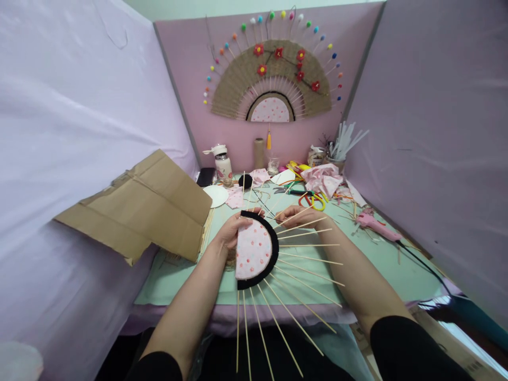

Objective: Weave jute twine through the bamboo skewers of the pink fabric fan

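A: Where does the fan piece [254,250] sit?

B: Centre of the frame, just below the middle, held above the green mat [377,264]. It is a half-round of pink dotted fabric with a black rim, flat edge to the left and running up-down in the frame. Thin sticks [305,259] spray out from the curved edge to the right and toward the bottom.

A: Left hand [230,235]?

B: Curled around the upper left edge of the half-round, fingers closed on it, thumb on the fabric face.

A: Right hand [296,216]?

B: Just upper right of the half-round, fingers pinched together at the topmost sticks (whether it grips one stick or several, I cannot tell). The sticks there lie with their long axis pointing right and slightly up, away from the rim.

A: Which hand is nearer the rim?

B: The left one touches it; the right one sits just beside it.
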Available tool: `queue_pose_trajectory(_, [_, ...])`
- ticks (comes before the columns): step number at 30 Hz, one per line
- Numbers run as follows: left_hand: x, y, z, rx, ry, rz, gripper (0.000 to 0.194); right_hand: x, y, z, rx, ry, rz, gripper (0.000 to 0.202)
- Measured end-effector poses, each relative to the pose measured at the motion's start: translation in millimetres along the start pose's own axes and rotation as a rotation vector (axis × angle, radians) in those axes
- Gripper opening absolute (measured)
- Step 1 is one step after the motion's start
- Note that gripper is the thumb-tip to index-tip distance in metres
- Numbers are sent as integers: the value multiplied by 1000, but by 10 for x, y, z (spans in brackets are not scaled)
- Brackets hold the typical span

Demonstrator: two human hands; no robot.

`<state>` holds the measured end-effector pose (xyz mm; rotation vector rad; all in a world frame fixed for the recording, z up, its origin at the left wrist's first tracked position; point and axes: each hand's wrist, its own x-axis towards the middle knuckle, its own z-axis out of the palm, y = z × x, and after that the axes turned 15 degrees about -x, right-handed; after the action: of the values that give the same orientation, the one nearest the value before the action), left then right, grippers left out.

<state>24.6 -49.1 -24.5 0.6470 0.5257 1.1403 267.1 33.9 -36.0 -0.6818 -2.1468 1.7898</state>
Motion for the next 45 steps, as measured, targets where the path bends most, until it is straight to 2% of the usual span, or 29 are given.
queue_pose_trajectory(3, [1,10,17,-44,21,21,47,-23,35,-43,36,68,9,24])
queue_pose_trajectory(8, [4,21,18,-63,70,54,49,-18,105,-106,115,98,38,23])
queue_pose_trajectory(14, [10,31,-8,-34,64,21,53,-40,91,-176,327,210,-53,22])
queue_pose_trajectory(17, [11,21,5,-31,77,5,52,-42,38,-249,417,346,-108,26])
queue_pose_trajectory(21, [32,-13,2,-23,95,-31,50,-5,-14,-322,513,553,-228,21])
queue_pose_trajectory(25, [62,-56,-32,-13,84,-53,47,32,-29,-324,562,547,-284,15])
queue_pose_trajectory(31, [59,-48,-8,-30,112,-54,46,4,-54,-305,557,580,-327,18])
queue_pose_trajectory(37, [58,56,-61,-47,126,30,47,30,-26,-282,669,525,-308,13])
queue_pose_trajectory(45, [35,155,-153,-124,122,109,52,148,-6,-129,743,474,-310,6])
